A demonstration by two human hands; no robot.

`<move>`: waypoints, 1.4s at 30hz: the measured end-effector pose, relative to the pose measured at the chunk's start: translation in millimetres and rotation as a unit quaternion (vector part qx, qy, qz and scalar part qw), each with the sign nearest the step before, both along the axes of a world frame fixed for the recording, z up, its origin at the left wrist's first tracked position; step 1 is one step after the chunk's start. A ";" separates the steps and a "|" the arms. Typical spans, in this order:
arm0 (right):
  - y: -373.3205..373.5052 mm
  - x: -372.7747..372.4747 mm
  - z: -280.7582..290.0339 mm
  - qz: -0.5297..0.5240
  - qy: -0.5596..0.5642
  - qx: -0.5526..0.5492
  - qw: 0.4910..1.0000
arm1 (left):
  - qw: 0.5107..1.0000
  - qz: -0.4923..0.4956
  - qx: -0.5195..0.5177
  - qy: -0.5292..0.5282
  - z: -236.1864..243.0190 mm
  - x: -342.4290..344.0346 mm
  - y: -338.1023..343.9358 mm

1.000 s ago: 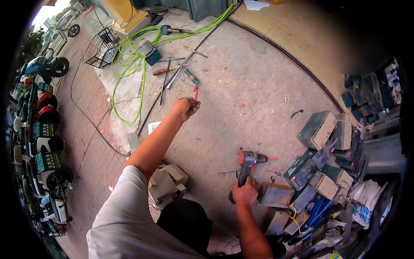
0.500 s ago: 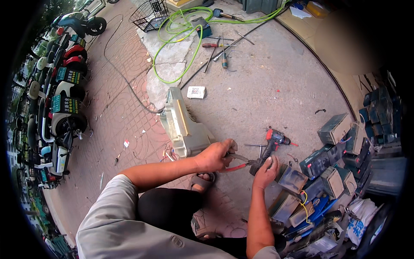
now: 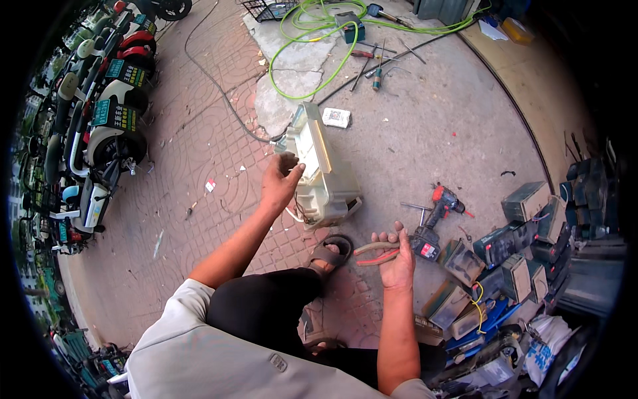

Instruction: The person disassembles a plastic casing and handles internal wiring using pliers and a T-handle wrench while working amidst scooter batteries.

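My left hand [image 3: 280, 183] is at the near-left side of an upright, pale plastic housing [image 3: 322, 173], its fingers curled by the inner wall; what they hold, if anything, is hidden. Pliers [image 3: 373, 261] with red-and-grey handles rest in my right hand [image 3: 397, 265], palm upward with fingers partly curled around them. Just beyond that hand lie a black-and-red cordless drill [image 3: 438, 211] and a metal T-handled tool [image 3: 415, 206]. My sandalled foot [image 3: 327, 259] is below the housing.
Parked scooters [image 3: 113, 136] line the left. Battery blocks [image 3: 525, 199] crowd the right, beside a white sack [image 3: 541, 339]. At the back lie a green hose [image 3: 335, 80], screwdrivers [image 3: 376, 80], a dark cable [image 3: 226, 100] and a small white box [image 3: 337, 117].
My left hand has left the pliers and moved up-left to the housing. My right hand keeps the pliers, having let go of the drill earlier. The view has shifted, showing my foot more fully.
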State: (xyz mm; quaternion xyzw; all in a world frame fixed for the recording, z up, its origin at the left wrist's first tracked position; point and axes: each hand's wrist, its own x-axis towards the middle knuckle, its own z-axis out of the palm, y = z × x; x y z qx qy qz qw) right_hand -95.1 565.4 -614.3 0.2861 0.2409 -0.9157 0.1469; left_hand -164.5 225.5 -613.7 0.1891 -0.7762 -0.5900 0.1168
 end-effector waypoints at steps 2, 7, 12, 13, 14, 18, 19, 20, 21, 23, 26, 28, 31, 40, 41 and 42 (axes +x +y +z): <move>8.3 -5.4 6.4 0.018 -0.048 0.024 0.998 | 0.983 0.127 -0.035 -0.129 -40.4 -15.4 -40.9; 29.5 36.2 -20.1 0.091 -0.112 0.052 0.988 | 0.866 -0.013 0.374 -0.331 -161.9 -14.5 -86.5; 42.0 112.5 -32.7 0.148 -0.114 0.080 0.979 | 0.828 -0.014 0.460 -0.320 -170.0 -15.9 -67.5; 43.5 125.7 -35.5 0.170 -0.104 0.078 0.977 | 0.832 -0.012 0.456 -0.315 -168.3 -17.1 -62.4; 40.3 137.8 -37.6 0.163 -0.105 0.080 0.978 | 0.837 -0.011 0.451 -0.309 -172.0 -20.1 -58.1; 36.2 163.6 -21.6 0.179 -0.119 0.122 0.969 | 0.836 0.013 0.476 -0.274 -174.7 -31.1 -48.2; 39.3 165.0 -14.2 0.168 -0.103 0.141 0.970 | 0.837 0.012 0.478 -0.268 -167.7 -31.8 -42.9; 44.1 167.4 -7.8 0.157 -0.086 0.160 0.971 | 0.831 0.025 0.505 -0.229 -162.0 -28.6 -33.2; 48.1 166.0 -0.5 0.147 -0.066 0.178 0.971 | 0.828 0.035 0.518 -0.212 -153.1 -29.1 -25.8; 65.4 164.4 15.3 0.096 -0.052 0.185 0.977 | 0.820 0.055 0.542 -0.176 -134.6 -29.6 -11.1; 98.2 161.8 45.4 0.058 -0.027 0.172 0.983 | 0.855 0.041 0.499 -0.137 -86.2 -41.1 12.9; 105.5 158.5 71.0 -0.004 -0.031 0.183 0.983 | 0.883 0.044 0.455 -0.107 -15.0 -52.5 50.3; 109.0 156.8 103.5 -0.032 -0.010 0.192 0.981 | 0.935 -0.004 0.354 -0.025 91.9 -64.9 96.9; 98.2 182.1 212.4 0.042 0.150 0.270 0.950 | 0.943 -0.064 0.327 -0.016 275.7 -44.0 220.6; 96.5 184.0 225.9 0.054 0.164 0.273 0.946 | 0.943 -0.068 0.324 -0.032 281.3 -40.5 227.3; 97.6 188.2 228.4 0.066 0.183 0.267 0.944 | 0.939 -0.068 0.334 -0.039 283.6 -35.1 234.9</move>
